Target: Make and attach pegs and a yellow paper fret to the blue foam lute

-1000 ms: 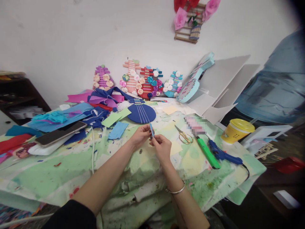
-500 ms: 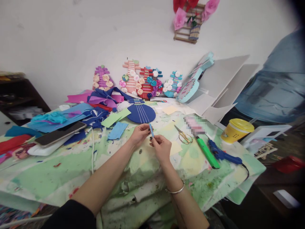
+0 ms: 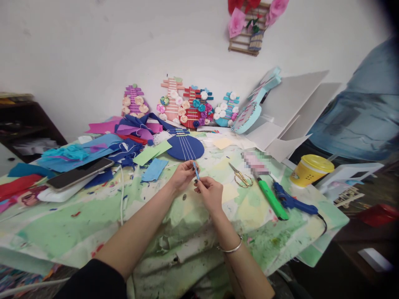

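Between both hands is a narrow blue strip (image 3: 196,171), slim and stick-like, held at a slant above the table. My left hand (image 3: 183,175) pinches its upper end, and my right hand (image 3: 210,192) has its lower end between thumb and fingers. Just beyond them lies a dark blue lute-shaped craft piece (image 3: 186,148) with white strings running down its round body. A light blue paper piece (image 3: 154,170) and green paper strips (image 3: 152,153) lie to the left of my hands. Gold-handled scissors (image 3: 241,176) rest to the right.
A green utility knife (image 3: 272,198), a blue hot glue gun (image 3: 294,199) and a yellow-lidded cup (image 3: 312,170) stand or lie at right. A phone (image 3: 80,173) and a white cable (image 3: 121,195) are at left. Decorated lute crafts (image 3: 190,108) lean against the wall.
Both hands have shifted very slightly left, still pinching the blue strip. The whole view has moved a little; the things on the table stay put.
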Demonstrator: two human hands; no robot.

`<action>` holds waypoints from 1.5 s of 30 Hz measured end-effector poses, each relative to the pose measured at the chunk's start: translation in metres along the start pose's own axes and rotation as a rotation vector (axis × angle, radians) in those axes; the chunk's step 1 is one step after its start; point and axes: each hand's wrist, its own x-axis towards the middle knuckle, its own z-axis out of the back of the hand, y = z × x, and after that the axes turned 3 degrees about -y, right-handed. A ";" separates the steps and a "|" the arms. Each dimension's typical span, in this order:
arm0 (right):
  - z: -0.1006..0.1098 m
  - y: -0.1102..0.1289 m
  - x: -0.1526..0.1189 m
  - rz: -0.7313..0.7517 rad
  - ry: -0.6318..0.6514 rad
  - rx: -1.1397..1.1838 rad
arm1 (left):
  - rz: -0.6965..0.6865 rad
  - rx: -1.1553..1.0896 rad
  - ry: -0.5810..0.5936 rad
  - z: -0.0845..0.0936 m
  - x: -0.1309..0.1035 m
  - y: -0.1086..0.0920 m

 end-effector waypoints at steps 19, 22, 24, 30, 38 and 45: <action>0.000 -0.001 0.000 0.000 -0.007 -0.027 | -0.050 0.003 -0.092 0.001 0.001 -0.002; 0.000 -0.002 0.000 0.007 -0.007 -0.030 | -0.051 -0.008 -0.089 0.000 0.001 -0.002; 0.000 -0.002 0.000 0.013 -0.019 -0.033 | -0.057 0.001 -0.082 -0.001 0.001 -0.001; 0.001 -0.004 0.000 0.031 -0.097 -0.055 | 0.005 0.130 -0.011 -0.002 -0.001 0.003; 0.000 -0.003 0.001 0.071 -0.080 -0.093 | 0.005 0.175 0.061 0.000 -0.002 0.003; 0.000 -0.003 0.001 0.056 -0.111 -0.157 | -0.039 0.073 -0.050 0.001 0.002 0.003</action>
